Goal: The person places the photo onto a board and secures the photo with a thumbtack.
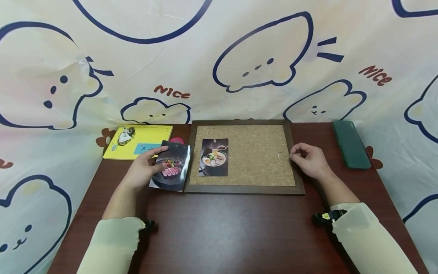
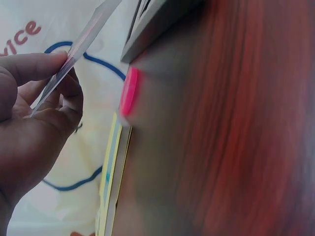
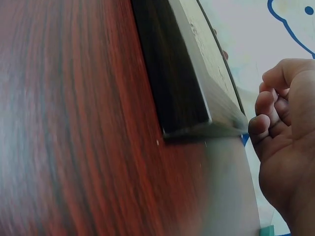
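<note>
My left hand (image 1: 145, 167) pinches a glossy photo card (image 1: 172, 173) showing sliced meat on a dark plate. Seen edge-on in the left wrist view, this photo card (image 2: 74, 56) sits between the thumb and curled fingers. It is tilted beside the left edge of a corkboard (image 1: 256, 156) with a brown wooden frame. Another photo card (image 1: 214, 158), of a noodle bowl, is on the cork's left part, with a small pin (image 1: 215, 140) at its top. My right hand (image 1: 309, 160) is at the frame's right edge, fingers curled; no object shows between its fingertips.
A yellow book (image 1: 147, 133) lies at the back left. Between it and the corkboard is a round pink object (image 1: 176, 140), partly hidden by the held card. A dark green case (image 1: 351, 144) is at the back right. Behind the table (image 1: 239, 228) hangs a printed cloth (image 1: 205, 64).
</note>
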A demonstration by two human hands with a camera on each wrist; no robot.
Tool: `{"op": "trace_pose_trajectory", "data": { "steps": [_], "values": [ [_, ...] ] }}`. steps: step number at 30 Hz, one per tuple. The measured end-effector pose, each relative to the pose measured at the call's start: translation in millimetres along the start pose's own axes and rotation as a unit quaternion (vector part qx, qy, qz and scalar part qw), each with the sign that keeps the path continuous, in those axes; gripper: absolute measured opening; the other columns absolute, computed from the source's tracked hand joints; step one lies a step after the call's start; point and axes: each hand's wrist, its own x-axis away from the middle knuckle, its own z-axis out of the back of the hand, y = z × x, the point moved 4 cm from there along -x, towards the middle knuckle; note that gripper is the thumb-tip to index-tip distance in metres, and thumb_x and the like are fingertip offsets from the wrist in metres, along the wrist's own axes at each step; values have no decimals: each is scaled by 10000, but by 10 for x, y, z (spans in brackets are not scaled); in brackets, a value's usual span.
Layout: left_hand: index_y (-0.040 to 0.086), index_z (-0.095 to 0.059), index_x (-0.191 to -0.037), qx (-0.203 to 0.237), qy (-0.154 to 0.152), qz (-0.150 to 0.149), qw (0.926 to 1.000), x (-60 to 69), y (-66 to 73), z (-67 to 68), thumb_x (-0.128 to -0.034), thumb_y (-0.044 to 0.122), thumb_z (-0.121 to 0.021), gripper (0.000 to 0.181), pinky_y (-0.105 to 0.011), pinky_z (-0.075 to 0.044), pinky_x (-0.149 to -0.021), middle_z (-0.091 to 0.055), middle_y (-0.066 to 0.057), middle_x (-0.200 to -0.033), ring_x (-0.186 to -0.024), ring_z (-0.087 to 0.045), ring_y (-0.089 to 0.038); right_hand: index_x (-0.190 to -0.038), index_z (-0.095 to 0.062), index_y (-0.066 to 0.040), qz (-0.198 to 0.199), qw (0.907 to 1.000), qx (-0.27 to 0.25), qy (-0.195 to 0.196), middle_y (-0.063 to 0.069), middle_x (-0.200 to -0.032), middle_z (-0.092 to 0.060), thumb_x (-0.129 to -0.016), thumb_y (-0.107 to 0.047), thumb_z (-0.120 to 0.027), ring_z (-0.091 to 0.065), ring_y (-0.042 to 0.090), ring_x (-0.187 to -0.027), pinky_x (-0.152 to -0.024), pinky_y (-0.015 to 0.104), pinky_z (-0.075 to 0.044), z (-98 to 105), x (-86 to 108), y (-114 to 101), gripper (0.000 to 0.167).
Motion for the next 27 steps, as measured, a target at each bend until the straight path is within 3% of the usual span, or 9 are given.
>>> {"op": "trace_pose_trajectory", "data": {
  "steps": [9,17,27],
  "values": [
    [198,-531,-1525,282,-64,-463,9985,-193,156,-399,-945,1,-696,634,-311,-581,-810,-483,-184,-1474,-1137,-572,-370,-932,-704,-17,87,9996,-262,-70,59,-785,-648,-894,-35,-719,-554,130,-689,-602,189,-437,-134,-38,-116,45],
    [230,-570,-1484,166,-83,-578,9982,-294,287,-688,-941,6,-717,605,-402,-556,-961,-511,-110,-1473,-1285,-554,-337,-929,-702,-18,95,9988,-475,-70,49,-771,-636,-884,-8,-714,-539,111,-651,-551,195,-430,-204,-73,-198,48],
    [270,-568,-1463,11,-77,-586,9983,-388,335,-969,-944,63,-743,585,-394,-592,-849,-570,-95,-1378,-1097,-634,-338,-963,-714,-36,219,9985,-491,120,60,-829,-675,-920,-15,-678,-567,133,-710,-609,182,-446,-236,-107,-272,60]
  ]
}}
